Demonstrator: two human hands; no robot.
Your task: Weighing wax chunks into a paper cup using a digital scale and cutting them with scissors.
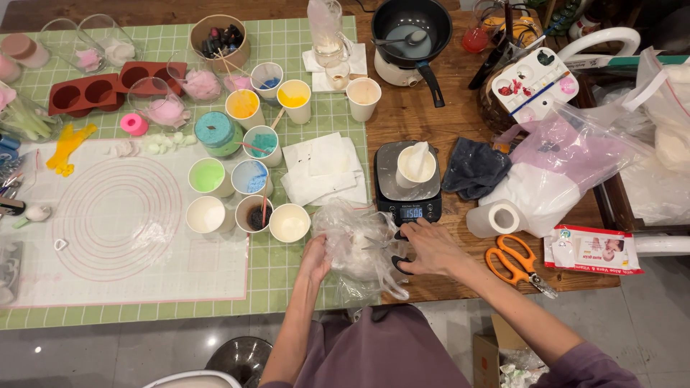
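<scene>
Where hands meet: crinkled clear bag [356, 248].

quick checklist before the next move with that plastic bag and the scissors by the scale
1. Left hand steadies the clear plastic bag: ok, it grips the bag's left side.
2. Right hand has black scissors: ok, black handles show under the hand at the bag's right side.
3. Blades clear of left fingers: cannot tell, the bag hides them.
4. Cup sits square on the scale: ok, upright and centred.
5. Scale on: ok, display lit.
6. Orange scissors out of the way: ok, lying apart to the right on the table.
</scene>
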